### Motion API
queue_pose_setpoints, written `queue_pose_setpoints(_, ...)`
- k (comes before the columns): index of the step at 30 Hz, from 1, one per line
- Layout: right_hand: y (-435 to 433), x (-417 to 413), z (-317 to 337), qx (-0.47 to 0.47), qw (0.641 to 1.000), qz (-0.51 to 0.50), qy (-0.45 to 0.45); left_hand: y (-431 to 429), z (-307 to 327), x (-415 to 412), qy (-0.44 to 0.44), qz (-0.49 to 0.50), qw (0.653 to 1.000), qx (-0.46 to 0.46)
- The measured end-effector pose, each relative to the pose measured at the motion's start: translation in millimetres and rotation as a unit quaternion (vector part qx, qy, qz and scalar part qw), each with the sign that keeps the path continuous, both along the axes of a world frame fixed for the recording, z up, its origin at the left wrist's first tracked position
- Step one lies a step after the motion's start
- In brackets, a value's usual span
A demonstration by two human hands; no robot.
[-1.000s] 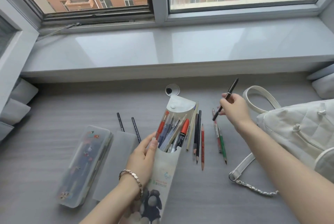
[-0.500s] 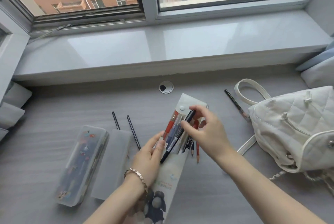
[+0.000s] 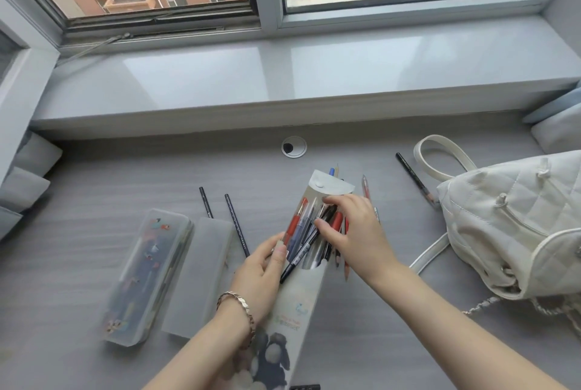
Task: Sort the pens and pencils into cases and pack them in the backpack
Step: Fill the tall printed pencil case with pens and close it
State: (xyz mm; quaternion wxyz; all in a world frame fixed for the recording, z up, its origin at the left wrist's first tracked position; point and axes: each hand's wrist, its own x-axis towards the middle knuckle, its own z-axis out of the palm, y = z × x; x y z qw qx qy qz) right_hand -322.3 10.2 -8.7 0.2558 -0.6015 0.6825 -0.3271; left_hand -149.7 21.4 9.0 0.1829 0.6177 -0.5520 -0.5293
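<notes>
Fingers (image 3: 339, 201) of the right hand (image 3: 355, 232) are curled down on a black pen (image 3: 300, 257), which is half in the pen case (image 3: 295, 311) and slanted across the others. The left hand (image 3: 257, 273) grips the case's left edge on the desk (image 3: 94, 188). The backpack (image 3: 518, 226) sits off to the right.

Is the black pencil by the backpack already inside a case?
No, the black pencil lies loose on the desk, next to the white backpack.

Your left grip (image 3: 261, 270) clasps the tall white plastic pen pouch (image 3: 298, 301), thumb flat on its front. Your right grip (image 3: 355, 232) lies palm down over its mouth, thumb and curled fingers pinching a slim black pen (image 3: 297, 260).
</notes>
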Motion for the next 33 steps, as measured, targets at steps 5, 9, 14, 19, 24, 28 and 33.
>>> queue_pose_setpoints(5,0,-10,2,0.015,0.998,-0.046,-0.036,3,4,2,-0.037,-0.016,0.999,0.026)
queue_pose_setpoints(9,1,-14,6,0.022,0.998,-0.042,-0.038,6,1,3,-0.051,-0.012,0.998,0.025)
queue_pose_setpoints(14,6,-11,6,0.015,0.997,-0.058,-0.057,5,-1,3,-0.086,0.001,0.996,0.028)
queue_pose_setpoints(19,11,-7,6,0.012,0.992,-0.094,-0.079,5,2,2,-0.129,-0.019,0.991,0.021)
queue_pose_setpoints(24,12,-5,3,-0.012,0.989,-0.117,-0.092,9,3,1,-0.113,-0.037,0.992,0.034)
queue_pose_setpoints(28,15,-4,0,-0.038,0.987,-0.124,-0.097,8,4,1,-0.115,-0.042,0.992,0.031)
queue_pose_setpoints(33,18,-3,-4,-0.087,0.974,-0.152,-0.145,8,4,0,-0.111,-0.037,0.993,0.021)
